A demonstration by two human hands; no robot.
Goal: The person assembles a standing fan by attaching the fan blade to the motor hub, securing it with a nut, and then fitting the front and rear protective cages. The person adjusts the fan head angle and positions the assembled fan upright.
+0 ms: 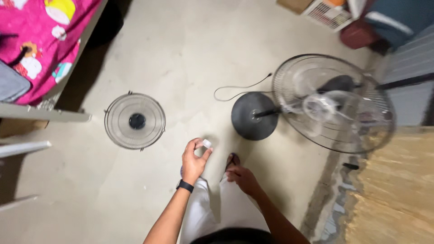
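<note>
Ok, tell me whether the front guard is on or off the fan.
Off. The round wire guard lies flat on the floor, apart from the standing fan, whose blades show uncovered.

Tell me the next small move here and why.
Probably carry the small white cap pinched in the left hand toward the fan: its front guard lies detached on the floor and the blades sit exposed. The right hand is empty.

Small white part (207,143), perhaps a cap, blurred
</note>
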